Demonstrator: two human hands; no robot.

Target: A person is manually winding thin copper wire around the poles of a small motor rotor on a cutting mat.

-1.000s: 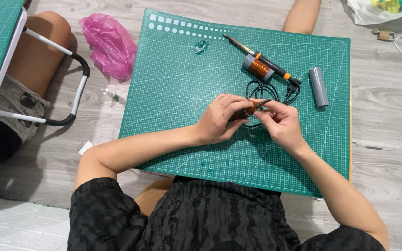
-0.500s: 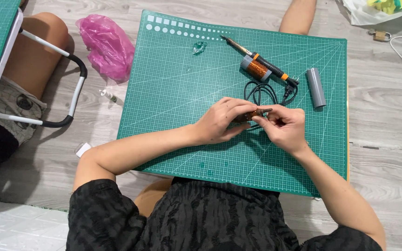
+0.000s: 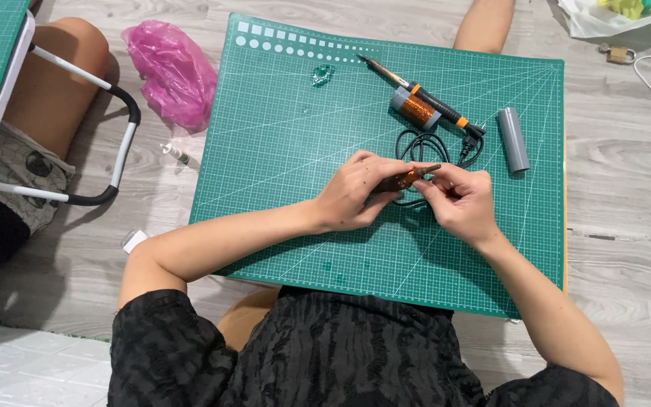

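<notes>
1. Holding a small copper-wound rod (image 3: 407,178) over the green cutting mat (image 3: 288,173), I kept it raised where both hands could work it.
2. My left hand (image 3: 356,192) pinched one end, fingers curled shut around it.
3. My right hand (image 3: 457,197) met the other end, fingertips closed; what they gripped was too small to tell.
4. Just beyond lay a soldering iron (image 3: 420,89) across a copper wire spool (image 3: 414,109), its black cord (image 3: 416,147) looped.
5. A smooth grey cylinder (image 3: 513,139) lay apart to the right.

A crumpled pink plastic bag (image 3: 173,71) lies left of the green mat (image 3: 280,151).
</notes>
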